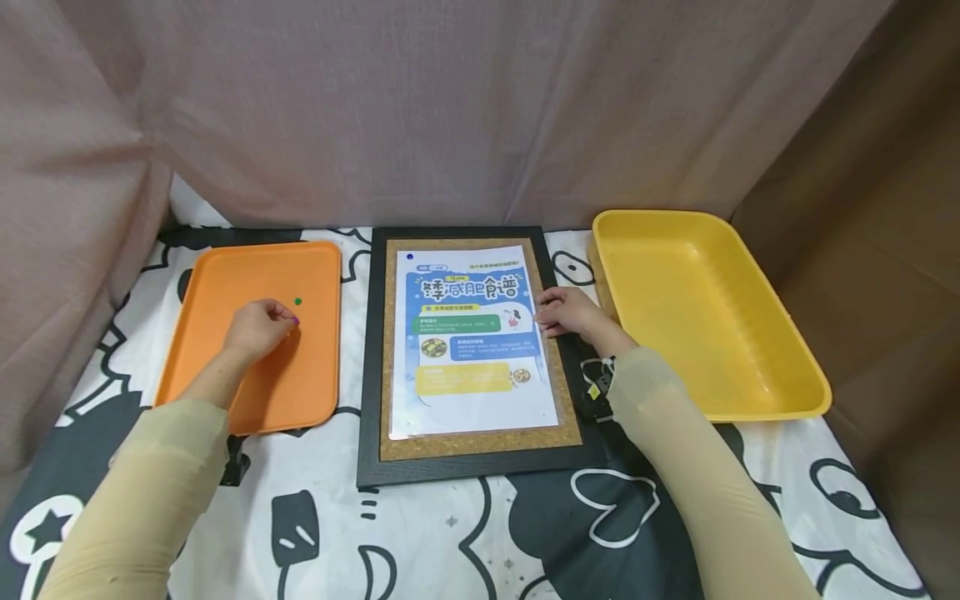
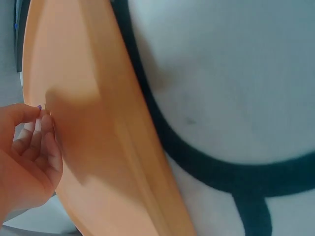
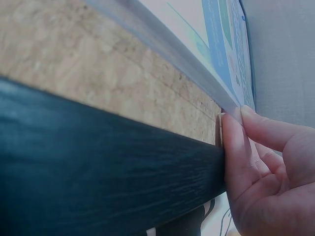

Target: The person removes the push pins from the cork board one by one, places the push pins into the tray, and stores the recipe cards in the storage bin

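Note:
My left hand (image 1: pixel 258 327) is above the orange tray (image 1: pixel 318 383), pinching a small purple thumbtack (image 2: pixel 40 107) between thumb and fingertips. A green thumbtack (image 1: pixel 297 301) lies on the tray just beyond those fingers. At the right edge of a laminated printed sheet (image 1: pixel 472 412), my right hand (image 1: pixel 573 315) pinches the margin between thumb and index finger. In the right wrist view that edge is lifted off the cork board (image 3: pixel 123 73). A blue thumbtack (image 1: pixel 410 257) sits at the sheet's top left corner. The board has a black frame (image 1: pixel 480 471).
A deep yellow tub (image 1: pixel 705 333) stands to the right of the board. Everything rests on a black and white patterned cloth (image 1: pixel 420 542). Behind it hangs a brownish curtain (image 1: pixel 450 108), and another drape closes off the right side.

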Motion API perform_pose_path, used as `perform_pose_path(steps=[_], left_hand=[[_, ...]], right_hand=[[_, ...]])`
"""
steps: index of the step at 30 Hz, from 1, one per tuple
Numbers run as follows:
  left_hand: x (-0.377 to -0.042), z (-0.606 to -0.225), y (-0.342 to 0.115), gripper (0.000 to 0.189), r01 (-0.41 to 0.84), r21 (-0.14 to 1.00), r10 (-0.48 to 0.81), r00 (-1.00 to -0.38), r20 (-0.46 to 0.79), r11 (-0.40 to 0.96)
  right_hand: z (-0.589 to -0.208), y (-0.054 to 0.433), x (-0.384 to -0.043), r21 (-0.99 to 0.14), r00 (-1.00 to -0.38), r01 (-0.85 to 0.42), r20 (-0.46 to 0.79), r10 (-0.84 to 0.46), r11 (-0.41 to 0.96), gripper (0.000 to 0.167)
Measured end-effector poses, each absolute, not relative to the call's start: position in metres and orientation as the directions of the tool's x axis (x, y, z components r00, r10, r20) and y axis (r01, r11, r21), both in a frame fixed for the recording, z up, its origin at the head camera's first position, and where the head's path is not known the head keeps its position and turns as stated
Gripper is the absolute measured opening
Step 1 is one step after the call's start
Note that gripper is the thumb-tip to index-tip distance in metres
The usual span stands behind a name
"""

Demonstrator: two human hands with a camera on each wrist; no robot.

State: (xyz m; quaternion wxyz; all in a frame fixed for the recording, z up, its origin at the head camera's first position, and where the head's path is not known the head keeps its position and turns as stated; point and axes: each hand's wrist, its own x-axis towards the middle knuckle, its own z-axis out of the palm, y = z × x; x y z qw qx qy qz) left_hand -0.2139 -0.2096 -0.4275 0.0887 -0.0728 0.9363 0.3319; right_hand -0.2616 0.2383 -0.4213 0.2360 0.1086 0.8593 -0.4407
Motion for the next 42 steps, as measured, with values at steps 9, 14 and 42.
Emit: perform_pose_path(steps=[9,14,42], left_hand=[[-0.214,-0.428,-0.21,0.021,-0.199,0.609,-0.076,-0.972,-0.221,0.768],[-0.213,-0.429,-0.211,0.021,-0.191,0.607,-0.07,-0.973,-0.218,0.772],[-0.278,-0.389,-0.149,0.021,-0.033,0.713,-0.001,-0.999,-0.044,0.7]], right_hand=[[-0.415,0.237,-0.257,-0.735,-0.877,0.372,-0.478,-0.044,0.567,0.043],[-0.416,0.236,-0.257,-0.733,-0.878,0.367,-0.476,-0.046,0.573,0.042],[-0.42,0.237,-0.258,-0.711,-0.873,0.372,-0.487,-0.036,0.597,0.043]])
